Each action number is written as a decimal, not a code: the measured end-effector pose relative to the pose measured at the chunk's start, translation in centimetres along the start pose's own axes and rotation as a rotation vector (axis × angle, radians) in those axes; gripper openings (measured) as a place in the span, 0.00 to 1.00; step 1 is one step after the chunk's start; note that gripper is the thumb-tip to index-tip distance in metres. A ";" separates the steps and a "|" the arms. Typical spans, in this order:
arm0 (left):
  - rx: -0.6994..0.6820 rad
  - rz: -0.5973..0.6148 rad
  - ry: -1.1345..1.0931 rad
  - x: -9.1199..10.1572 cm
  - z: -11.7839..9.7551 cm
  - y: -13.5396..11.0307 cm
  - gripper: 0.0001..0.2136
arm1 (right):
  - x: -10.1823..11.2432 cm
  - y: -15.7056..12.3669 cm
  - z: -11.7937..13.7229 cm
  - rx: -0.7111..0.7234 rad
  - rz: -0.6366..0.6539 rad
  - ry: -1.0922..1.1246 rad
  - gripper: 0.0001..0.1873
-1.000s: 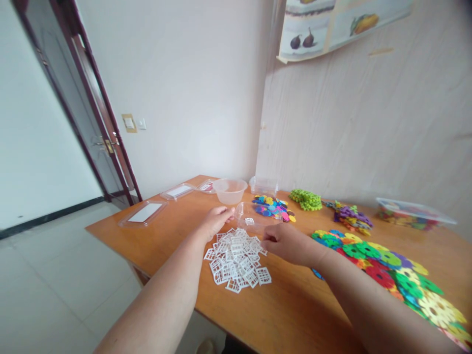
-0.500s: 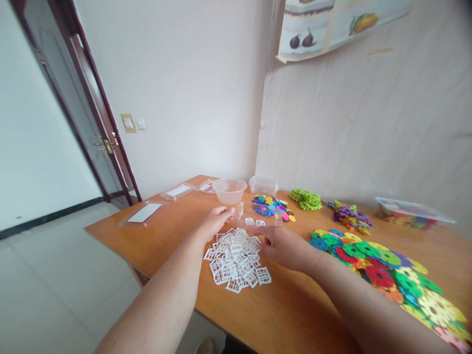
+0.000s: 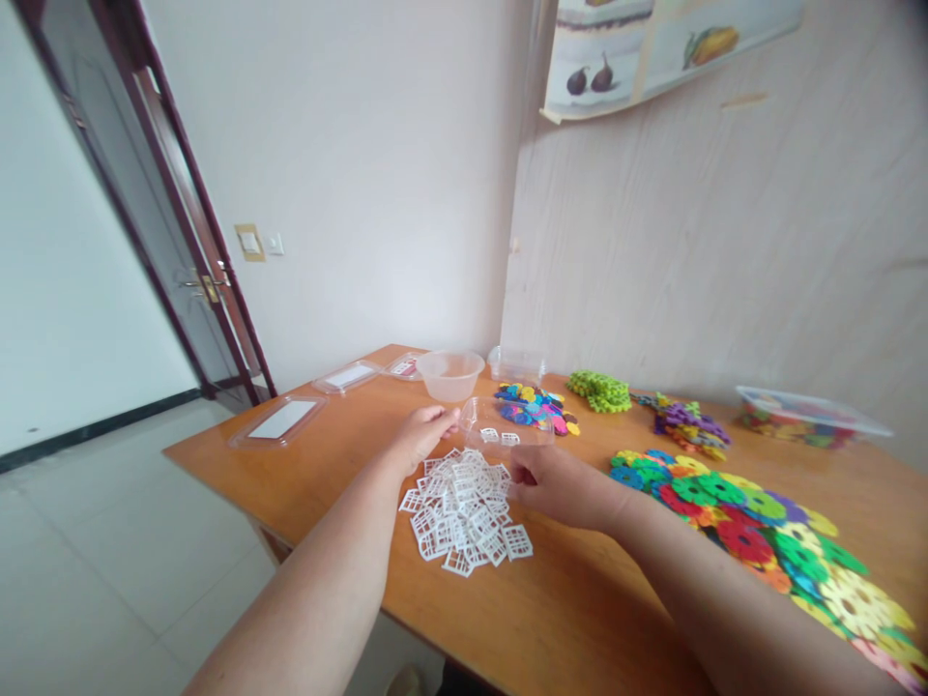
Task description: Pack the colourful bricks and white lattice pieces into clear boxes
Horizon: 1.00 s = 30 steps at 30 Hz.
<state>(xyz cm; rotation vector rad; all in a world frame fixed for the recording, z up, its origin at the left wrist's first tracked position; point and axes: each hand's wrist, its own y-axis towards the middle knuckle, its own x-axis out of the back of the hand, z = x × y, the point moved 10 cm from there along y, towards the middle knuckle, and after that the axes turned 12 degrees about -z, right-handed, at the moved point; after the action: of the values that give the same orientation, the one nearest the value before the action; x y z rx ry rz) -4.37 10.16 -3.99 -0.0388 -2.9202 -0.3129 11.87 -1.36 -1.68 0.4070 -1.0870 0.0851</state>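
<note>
A heap of white plastic window-shaped pieces (image 3: 464,507) lies on the table in front of me. Just behind it stands a clear plastic box (image 3: 536,425) with two such pieces inside. My left hand (image 3: 420,440) is closed at the box's left edge, thumb and fingertips pinching its rim. At the heap's right side is my right hand (image 3: 555,483), its fingers curled down against the outer pieces. Whatever those fingertips hold is hidden from view.
Behind the box are a translucent bowl (image 3: 449,375), another clear box (image 3: 517,365) and colourful discs (image 3: 522,406). Flower-shaped pieces (image 3: 746,532) spread at right, near a lidded tub (image 3: 804,425). Green pieces (image 3: 598,391) sit farther back. Clear lids (image 3: 279,421) lie left.
My right hand's fingers have curled in more tightly at the heap's right edge. The left hand stays at the box, and the view has shifted very slightly.
</note>
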 end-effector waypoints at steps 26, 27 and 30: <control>0.004 0.011 0.011 -0.3 0.2 0.1 0.21 | -2.0 -0.2 4.5 0.155 -0.067 -0.200 0.18; 0.004 0.012 0.009 -0.3 0.2 0.2 0.22 | -1.9 -0.2 4.5 0.156 -0.084 -0.196 0.17; 0.000 0.010 0.007 -0.3 0.3 0.2 0.22 | -1.5 -0.1 4.4 0.162 -0.126 -0.176 0.13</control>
<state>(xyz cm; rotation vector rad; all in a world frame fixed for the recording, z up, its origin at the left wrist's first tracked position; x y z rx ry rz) -4.09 10.40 -4.29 -0.0520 -2.9123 -0.3111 7.48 -2.85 -1.29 0.6364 -1.2290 0.0261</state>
